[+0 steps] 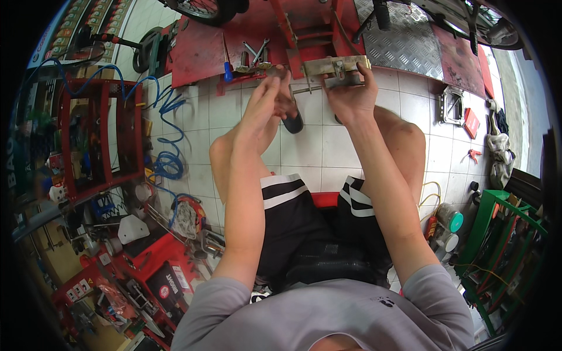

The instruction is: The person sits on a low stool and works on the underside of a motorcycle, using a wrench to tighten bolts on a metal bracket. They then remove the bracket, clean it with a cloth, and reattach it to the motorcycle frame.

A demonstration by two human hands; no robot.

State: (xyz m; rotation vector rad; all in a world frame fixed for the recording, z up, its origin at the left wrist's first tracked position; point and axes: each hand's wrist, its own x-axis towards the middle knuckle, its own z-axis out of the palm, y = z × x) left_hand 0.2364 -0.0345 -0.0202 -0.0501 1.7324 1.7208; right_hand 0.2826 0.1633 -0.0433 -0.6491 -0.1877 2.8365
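My left hand (270,98) is raised in front of the red lift platform's near edge. Its fingers are dark with grime and smeared by motion, so whether they hold anything is unclear. My right hand (354,98) grips a worn, yellowish metal block (336,68) at the platform's edge, with the thumb up against its right end. A thin metal rod (308,90) sticks out between the two hands. Left of my left hand, a blue-handled screwdriver (228,72) and crossed wrenches (256,51) lie on the red platform (199,50).
Motorcycle wheels (205,9) stand beyond the platform. At left, a coiled blue air hose (168,161) lies beside a red rack (102,137). A red toolbox (149,263) sits lower left. A green rack (497,234) and jars (449,217) stand at right on the tiled floor.
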